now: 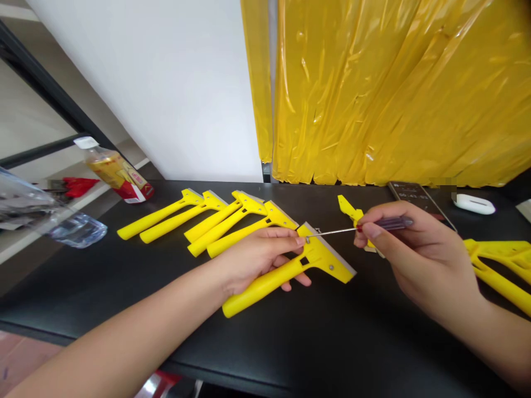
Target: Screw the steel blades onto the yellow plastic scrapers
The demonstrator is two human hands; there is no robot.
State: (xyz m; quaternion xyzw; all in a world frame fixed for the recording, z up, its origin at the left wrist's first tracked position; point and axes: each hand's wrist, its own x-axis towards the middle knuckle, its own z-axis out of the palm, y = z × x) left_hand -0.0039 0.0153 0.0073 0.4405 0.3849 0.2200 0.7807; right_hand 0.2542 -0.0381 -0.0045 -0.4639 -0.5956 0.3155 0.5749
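A yellow scraper (269, 284) with a thin metal blade along its wide head lies across my left hand (265, 254), whose fingers are closed around its neck. Two screws show on the head. My right hand (409, 237) pinches a screwdriver (390, 223) with a dark handle and a slim metal shaft. The shaft points left, and its tip is at the upper screw, beside my left fingertips. To the left lie several more yellow scrapers (166, 218) side by side, handles toward me. A small yellow part (348, 208) sits behind my right fingers, partly hidden.
Black tabletop (332, 342) under everything. More yellow scraper pieces (504, 276) lie at the right edge. A phone (415, 193) showing a timer and a white case (473, 204) are at the back right. A drink bottle (118, 174) and a clear bottle (78, 229) are on the left.
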